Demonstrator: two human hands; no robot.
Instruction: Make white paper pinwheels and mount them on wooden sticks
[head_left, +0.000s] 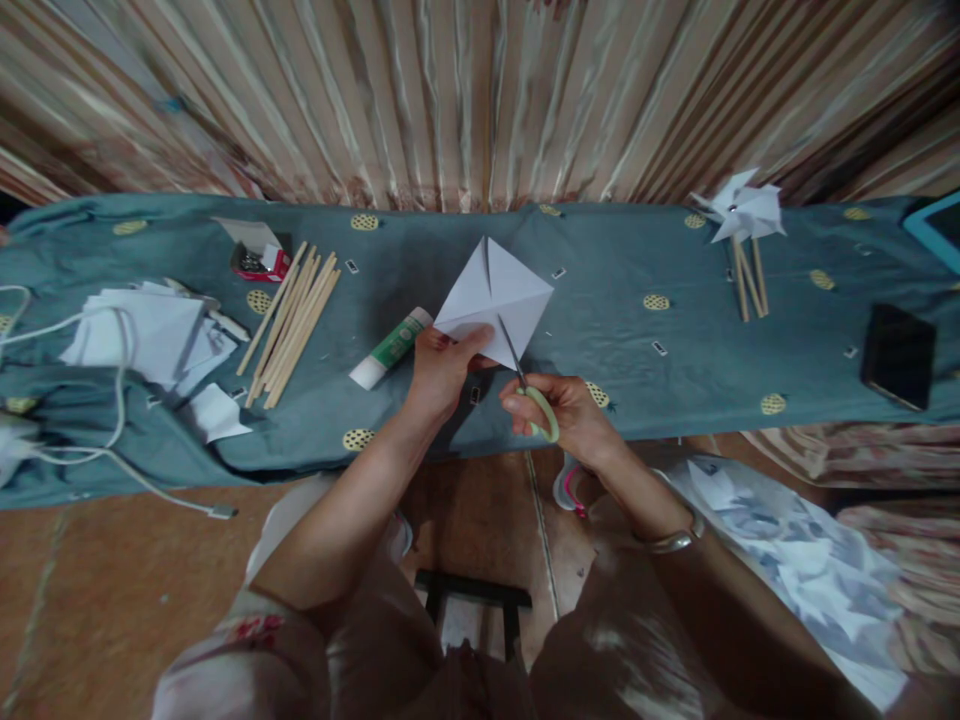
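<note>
Item one, our right hand (566,415): fingers closed through the green loops of the scissors (527,385), blade tip set into the near edge of the white paper (495,290). Item two, our left hand (442,365): thumb and fingers pinched on that paper's near corner, over the bench (615,330). Just left, a glue stick (390,348); beyond it, wooden sticks (292,320) and a paper stack (150,335). Far right, a pinwheel (741,210) and a phone (898,355).
</note>
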